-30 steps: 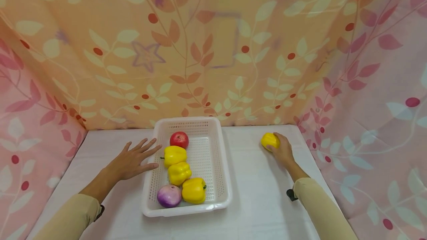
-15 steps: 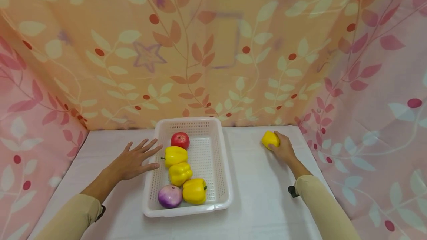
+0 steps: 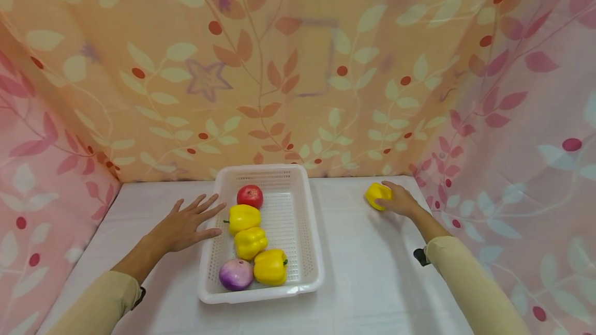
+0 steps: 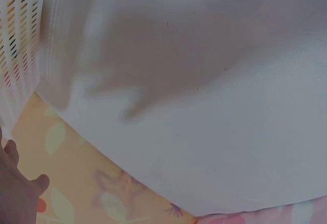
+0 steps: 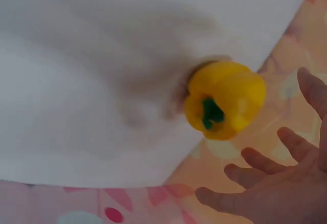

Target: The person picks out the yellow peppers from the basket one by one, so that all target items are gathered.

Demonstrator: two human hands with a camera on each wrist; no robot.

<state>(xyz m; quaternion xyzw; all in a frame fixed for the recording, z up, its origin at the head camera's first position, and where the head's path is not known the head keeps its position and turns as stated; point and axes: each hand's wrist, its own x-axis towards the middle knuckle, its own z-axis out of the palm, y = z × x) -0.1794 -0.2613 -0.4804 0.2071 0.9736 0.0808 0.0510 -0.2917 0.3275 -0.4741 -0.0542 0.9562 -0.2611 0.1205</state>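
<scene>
Since the earlier frame, we record the bare right hand (image 3: 401, 202) and its beige fabric sleeve (image 3: 470, 278) shifted toward the right edge; the bare left hand (image 3: 186, 226), left of centre, is unmoved. Orange and pink leaf-print fabric (image 3: 307, 56) fills the upper frame, above a smooth white tabletop (image 3: 354, 268). At lower centre we note a rectangular white perforated plastic basket (image 3: 261, 297) holding a round red fruit (image 3: 250, 196), three yellow bell peppers (image 3: 250, 243) and a round purple-and-white vegetable (image 3: 236, 274). The left fingers are straight and wide at the basket's left rim; contact cannot be determined. The right fingers are splayed wide by a single glossy yellow bell pepper (image 5: 235, 91) on the tabletop, right of centre; the right wrist view shows a gap, so we record no grip. We judge this pepper light, fairly stiff and slightly slippery, best held across its widest lobes, thumb opposing fingers. Its colour is bright and even, its form blocky, with a short green stem (image 5: 212, 112) recessed at one end.
</scene>
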